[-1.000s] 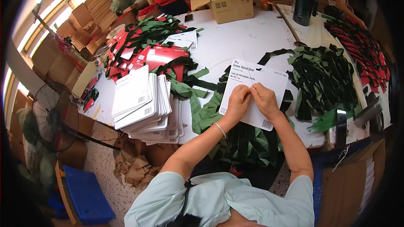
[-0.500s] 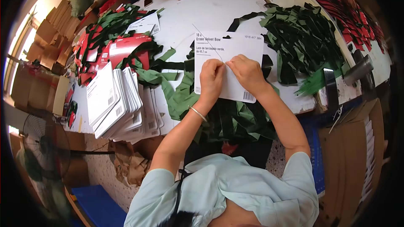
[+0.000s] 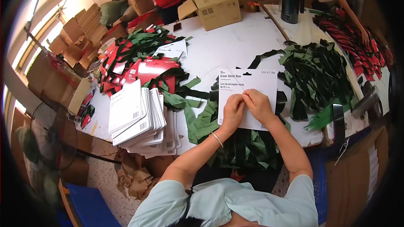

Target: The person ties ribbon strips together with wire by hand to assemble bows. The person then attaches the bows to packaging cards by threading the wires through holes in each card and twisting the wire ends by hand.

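A white printed card reading "Green Velvet Bow" (image 3: pixel 267 85) lies over green velvet ribbon (image 3: pixel 252 145) in front of me. On its middle my left hand (image 3: pixel 232 111) is closed in a pinch. My right hand (image 3: pixel 260 106) pinches right beside it, fingertips touching. A thin, wire-like strand (image 3: pixel 239 84) sticks up from between the fingers towards the card's upper left. Its lower end is hidden by the fingers. Left of my hands stands a leaning stack of white cards (image 3: pixel 126 109).
Red cards with green ribbon (image 3: pixel 153 72) are heaped at the left. More green ribbon (image 3: pixel 313 73) lies at the right, near a dark tape roll (image 3: pixel 338 122). Behind are an open carton (image 3: pixel 219 12) and a dark jug (image 3: pixel 290 6). Another person's arm (image 3: pixel 353 17) reaches over red pieces.
My view has tilted up, so the table sits lower and two other people show at the back. My fingertips have come together on the strand.
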`<state>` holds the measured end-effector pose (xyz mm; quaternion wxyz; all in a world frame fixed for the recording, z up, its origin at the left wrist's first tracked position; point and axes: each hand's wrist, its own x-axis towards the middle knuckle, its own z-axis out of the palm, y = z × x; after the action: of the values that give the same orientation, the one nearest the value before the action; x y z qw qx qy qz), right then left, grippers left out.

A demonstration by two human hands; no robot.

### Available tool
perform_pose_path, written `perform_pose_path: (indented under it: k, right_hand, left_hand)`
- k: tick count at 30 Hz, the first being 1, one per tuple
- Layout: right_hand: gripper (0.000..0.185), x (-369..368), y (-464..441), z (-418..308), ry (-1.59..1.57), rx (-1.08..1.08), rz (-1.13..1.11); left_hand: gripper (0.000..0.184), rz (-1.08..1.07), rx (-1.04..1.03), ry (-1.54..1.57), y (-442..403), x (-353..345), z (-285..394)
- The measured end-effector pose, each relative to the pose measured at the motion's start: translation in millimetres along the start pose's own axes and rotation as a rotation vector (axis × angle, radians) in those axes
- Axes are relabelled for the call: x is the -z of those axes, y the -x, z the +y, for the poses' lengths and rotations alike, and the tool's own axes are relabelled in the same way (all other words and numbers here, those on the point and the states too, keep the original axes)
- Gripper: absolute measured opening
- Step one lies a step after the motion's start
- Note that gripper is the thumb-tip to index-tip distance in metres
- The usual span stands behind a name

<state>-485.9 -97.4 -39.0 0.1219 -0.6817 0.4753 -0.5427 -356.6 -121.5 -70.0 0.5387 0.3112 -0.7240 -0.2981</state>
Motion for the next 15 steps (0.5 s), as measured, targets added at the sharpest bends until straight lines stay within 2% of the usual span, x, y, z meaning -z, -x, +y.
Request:
perform_pose_path:
  k: [2,4,5,6,8,9,13,15]
  right_hand:
    - [0.009,0,5,4,0.085,0.134,0.031]
    - [0.009,2,10,2,0.114,0.193,0.012]
    - [0.008,3,13,1,0.144,0.247,-0.005]
    - [0.008,3,16,0,0.144,0.249,-0.005]
    - [0.006,2,21,-1,0.199,0.419,-0.02]
    - [0.011,1,22,-2,0.247,0.498,0.014]
    - [0.012,4,27,-11,0.318,0.592,-0.049]
    - [0.012,5,29,-18,0.384,0.663,-0.1]
  left_hand:
    - [0.009,0.014,0.073,0.1,4,1,-2]
    - [0.007,0.008,0.257,0.354,4,7,-3]
    - [0.017,-0.081,0.258,0.258,3,15,-5]
    - [0.017,-0.081,0.257,0.258,0,19,-6]
    - [0.023,-0.229,0.409,0.351,-5,26,-9]
    - [0.028,-0.258,0.468,0.37,-10,29,-5]
    - [0.025,-0.369,0.547,0.36,-21,37,6]
    - [0.02,-0.379,0.629,0.493,-22,36,1]
